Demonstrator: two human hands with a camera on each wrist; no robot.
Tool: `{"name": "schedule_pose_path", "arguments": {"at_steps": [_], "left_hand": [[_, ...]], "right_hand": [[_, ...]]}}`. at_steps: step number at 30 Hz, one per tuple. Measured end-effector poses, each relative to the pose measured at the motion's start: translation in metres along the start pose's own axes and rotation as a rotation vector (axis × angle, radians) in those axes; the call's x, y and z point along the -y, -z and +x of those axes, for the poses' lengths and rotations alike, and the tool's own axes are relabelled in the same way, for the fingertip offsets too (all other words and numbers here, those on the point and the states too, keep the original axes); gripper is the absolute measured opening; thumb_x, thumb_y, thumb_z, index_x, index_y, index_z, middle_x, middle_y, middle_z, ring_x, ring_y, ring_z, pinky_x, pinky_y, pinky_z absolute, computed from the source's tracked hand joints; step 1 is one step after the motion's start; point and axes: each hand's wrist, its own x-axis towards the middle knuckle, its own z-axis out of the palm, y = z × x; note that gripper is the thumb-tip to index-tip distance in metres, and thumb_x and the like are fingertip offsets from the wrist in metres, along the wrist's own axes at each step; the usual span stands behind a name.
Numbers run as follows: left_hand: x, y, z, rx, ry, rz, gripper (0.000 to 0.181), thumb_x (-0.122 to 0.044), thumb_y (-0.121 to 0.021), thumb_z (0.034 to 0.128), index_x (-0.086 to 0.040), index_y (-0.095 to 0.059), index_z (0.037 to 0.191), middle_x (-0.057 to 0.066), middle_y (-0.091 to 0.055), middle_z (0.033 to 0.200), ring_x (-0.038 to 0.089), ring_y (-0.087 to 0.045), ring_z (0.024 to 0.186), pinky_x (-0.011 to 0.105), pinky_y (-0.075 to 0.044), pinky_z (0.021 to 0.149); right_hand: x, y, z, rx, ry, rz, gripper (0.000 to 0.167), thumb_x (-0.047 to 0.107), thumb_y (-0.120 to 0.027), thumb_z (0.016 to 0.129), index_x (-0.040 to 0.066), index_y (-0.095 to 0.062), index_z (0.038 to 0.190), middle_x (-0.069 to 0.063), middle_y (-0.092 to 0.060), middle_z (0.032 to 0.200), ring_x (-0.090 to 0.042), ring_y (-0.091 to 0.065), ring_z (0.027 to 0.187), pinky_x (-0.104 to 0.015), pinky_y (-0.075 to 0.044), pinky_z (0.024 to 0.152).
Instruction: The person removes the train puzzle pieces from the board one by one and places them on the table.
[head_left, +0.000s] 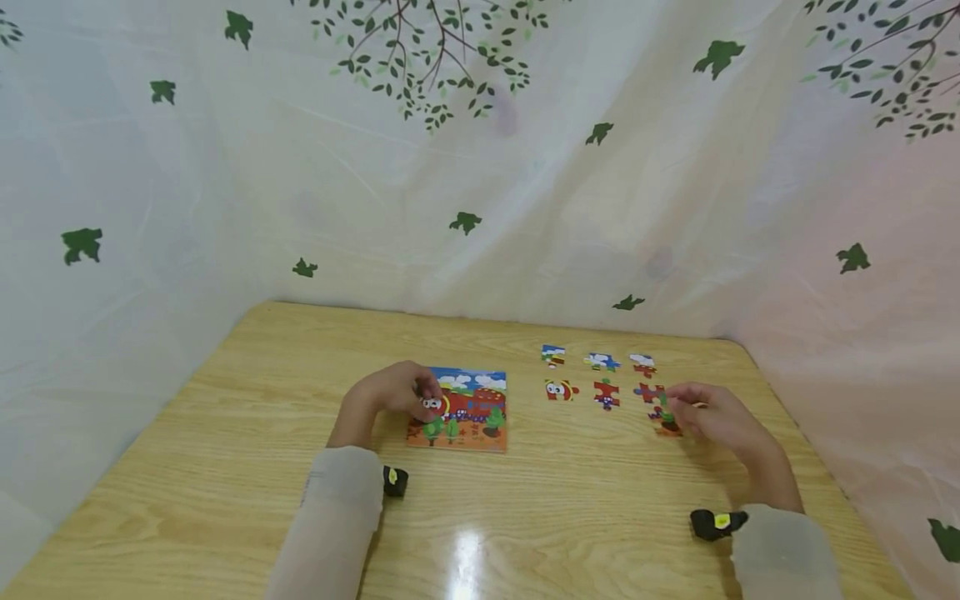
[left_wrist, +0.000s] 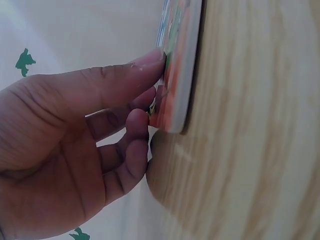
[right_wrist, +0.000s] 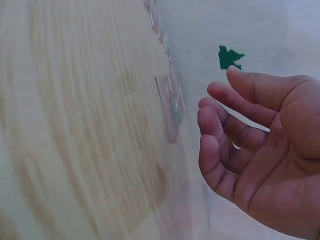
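In the head view a square picture board (head_left: 468, 429) lies flat, showing a red train, green trees and clouds. My left hand (head_left: 395, 388) rests on its left side. The left wrist view has the thumb (left_wrist: 142, 71) against the picture and the other fingers bent at the board's edge. Right of the board lie several loose jigsaw pieces, among them a face piece (head_left: 558, 390) and a red piece (head_left: 607, 394). Beside the rightmost, a tree piece (head_left: 666, 422), is my right hand (head_left: 708, 410). Its fingers are loosely bent, with nothing between them in the right wrist view.
Everything lies on a wood-grain table (head_left: 525, 508). Behind it and along its sides hangs a pale cloth (head_left: 375, 217) with printed green leaves. Each wrist wears a black device, such as the right strap (head_left: 716, 523).
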Motion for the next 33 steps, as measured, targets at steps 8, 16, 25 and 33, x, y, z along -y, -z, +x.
{"name": "schedule_pose_path", "arguments": {"at_steps": [8, 16, 25, 33], "left_hand": [[0.002, 0.002, 0.002, 0.007, 0.018, 0.005, 0.018, -0.008, -0.084, 0.0839, -0.011, -0.074, 0.098, 0.003, -0.064, 0.094, 0.019, -0.054, 0.087, 0.036, -0.047, 0.079], [0.001, 0.002, 0.001, 0.005, 0.031, 0.012, 0.017, -0.010, -0.084, 0.0840, -0.011, -0.074, 0.098, 0.003, -0.063, 0.093, 0.019, -0.053, 0.086, 0.035, -0.045, 0.079], [0.003, 0.003, 0.003, 0.015, 0.027, -0.002, 0.020, -0.010, -0.085, 0.0840, -0.009, -0.071, 0.099, 0.004, -0.062, 0.095, 0.019, -0.053, 0.087, 0.036, -0.046, 0.081], [0.006, 0.002, 0.006, 0.017, 0.038, -0.004, 0.021, -0.012, -0.085, 0.0844, -0.010, -0.070, 0.099, 0.004, -0.061, 0.096, 0.020, -0.053, 0.087, 0.037, -0.046, 0.081]], "right_hand": [[0.027, -0.016, 0.010, 0.000, 0.071, -0.085, 0.046, 0.030, -0.058, 0.106, -0.005, -0.059, 0.135, -0.021, -0.065, 0.110, -0.028, -0.061, 0.090, -0.037, -0.054, 0.066], [0.049, -0.040, 0.024, 0.081, 0.140, -0.111, 0.032, 0.022, -0.062, 0.104, -0.001, -0.065, 0.126, -0.016, -0.065, 0.104, -0.024, -0.058, 0.082, -0.034, -0.050, 0.061], [0.068, -0.072, 0.043, 0.188, 0.275, -0.257, 0.029, 0.022, -0.062, 0.104, 0.000, -0.068, 0.121, -0.003, -0.069, 0.102, -0.018, -0.062, 0.089, -0.034, -0.052, 0.077], [0.102, -0.105, 0.056, 0.302, 0.399, -0.371, 0.025, 0.018, -0.063, 0.103, -0.001, -0.067, 0.120, -0.001, -0.069, 0.096, -0.013, -0.065, 0.084, -0.032, -0.054, 0.075]]}}
